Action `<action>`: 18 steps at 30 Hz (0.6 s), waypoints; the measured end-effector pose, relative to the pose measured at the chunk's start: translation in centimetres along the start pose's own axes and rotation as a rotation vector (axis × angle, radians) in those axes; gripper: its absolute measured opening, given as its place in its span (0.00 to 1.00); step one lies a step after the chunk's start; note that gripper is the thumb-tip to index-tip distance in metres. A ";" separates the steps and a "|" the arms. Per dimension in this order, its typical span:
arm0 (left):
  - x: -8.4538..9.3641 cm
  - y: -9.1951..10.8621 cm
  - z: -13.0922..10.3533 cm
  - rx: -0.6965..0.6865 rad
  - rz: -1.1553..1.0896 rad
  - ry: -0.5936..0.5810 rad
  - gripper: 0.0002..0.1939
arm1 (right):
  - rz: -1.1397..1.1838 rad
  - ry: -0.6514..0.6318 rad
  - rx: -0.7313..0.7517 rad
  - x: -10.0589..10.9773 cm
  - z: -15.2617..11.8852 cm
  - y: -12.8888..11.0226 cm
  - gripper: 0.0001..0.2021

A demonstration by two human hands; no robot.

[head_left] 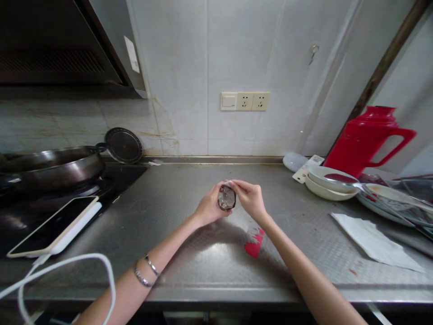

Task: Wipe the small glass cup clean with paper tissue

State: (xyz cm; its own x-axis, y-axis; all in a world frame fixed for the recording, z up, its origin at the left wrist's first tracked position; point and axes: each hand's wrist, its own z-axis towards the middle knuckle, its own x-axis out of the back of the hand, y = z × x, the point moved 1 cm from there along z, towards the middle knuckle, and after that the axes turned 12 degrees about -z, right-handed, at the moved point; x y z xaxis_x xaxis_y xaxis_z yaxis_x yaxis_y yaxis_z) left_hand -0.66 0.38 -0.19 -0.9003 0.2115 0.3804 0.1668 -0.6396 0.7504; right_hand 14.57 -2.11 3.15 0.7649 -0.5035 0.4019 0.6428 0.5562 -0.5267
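Over the middle of the steel counter, my left hand (212,205) is wrapped round a small round thing with a dark rim and a grey, glassy-looking face (227,197). It resembles a small glass seen from its end, but its exact kind cannot be made out. My right hand (249,197) is closed in a pinch at the upper right of its rim. Whether a separate piece lies between those fingertips is too small to tell. Below the hands, a torn red patch (254,243) lies flat on the counter.
At left, a steel pan (57,169) stands on the black stove, with a phone (54,225) and white cable nearby. On the right are a red thermos (367,140), stacked bowls (329,189), dishes (389,203) and a white paper sheet (374,241). Wall sockets (253,101) sit behind.
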 end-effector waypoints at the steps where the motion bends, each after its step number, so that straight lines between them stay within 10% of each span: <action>1: -0.2 0.0 0.0 0.005 -0.020 0.011 0.45 | 0.003 -0.030 0.047 -0.2 -0.2 -0.2 0.10; 8: 0.1 -0.8 0.6 0.088 -0.171 0.091 0.42 | 0.086 -0.069 0.245 -0.5 -0.6 -1.7 0.11; 18: -0.2 0.7 0.1 -0.019 -0.136 -0.021 0.46 | 0.097 0.021 0.004 -0.2 -0.2 -0.1 0.09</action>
State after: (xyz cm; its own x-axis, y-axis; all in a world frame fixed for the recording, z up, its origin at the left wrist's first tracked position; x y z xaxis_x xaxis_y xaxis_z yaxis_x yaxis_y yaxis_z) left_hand -0.32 -0.05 0.27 -0.9054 0.3130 0.2870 0.0356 -0.6175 0.7858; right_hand 14.35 -2.22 3.00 0.8227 -0.4606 0.3333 0.5658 0.6056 -0.5595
